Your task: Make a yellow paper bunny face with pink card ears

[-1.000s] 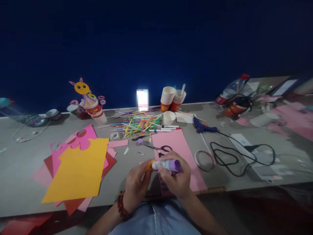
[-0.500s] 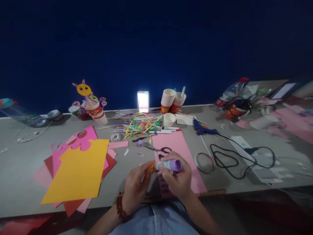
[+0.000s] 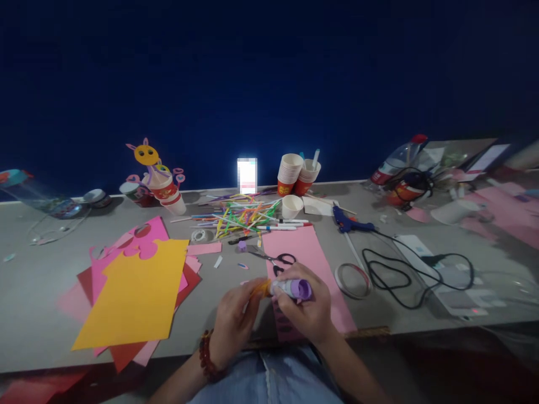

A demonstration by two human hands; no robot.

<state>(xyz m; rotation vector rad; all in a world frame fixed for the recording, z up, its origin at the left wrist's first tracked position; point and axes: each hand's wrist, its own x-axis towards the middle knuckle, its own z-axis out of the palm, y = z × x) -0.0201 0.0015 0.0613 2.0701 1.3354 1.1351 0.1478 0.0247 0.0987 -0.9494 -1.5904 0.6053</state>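
My right hand (image 3: 311,315) is wrapped round a glue stick (image 3: 289,288) with a purple end, held almost level above the pink sheet's near half. Its tip points left and meets a small orange paper piece (image 3: 261,288), which my left hand (image 3: 231,318) pinches between thumb and fingers. The piece's full outline is hidden by the fingers. Beneath my right hand lies a pink paper sheet (image 3: 301,247) with several dark oval marks. Just beyond my hands rest black-handled scissors (image 3: 286,258). A small purple cap (image 3: 242,246) sits near the scissors' blades.
At the left lie a yellow sheet (image 3: 135,292) and pink and red papers. Colourful pipe cleaners (image 3: 248,216) are heaped behind, near stacked paper cups (image 3: 289,171). A blue glue gun (image 3: 351,221) trails a black cable at right. A decorated cup figure (image 3: 162,185) stands back left.
The glue stick's tip and the orange paper have shifted slightly against each other. Both hands stay in nearly the same place, keeping their holds.
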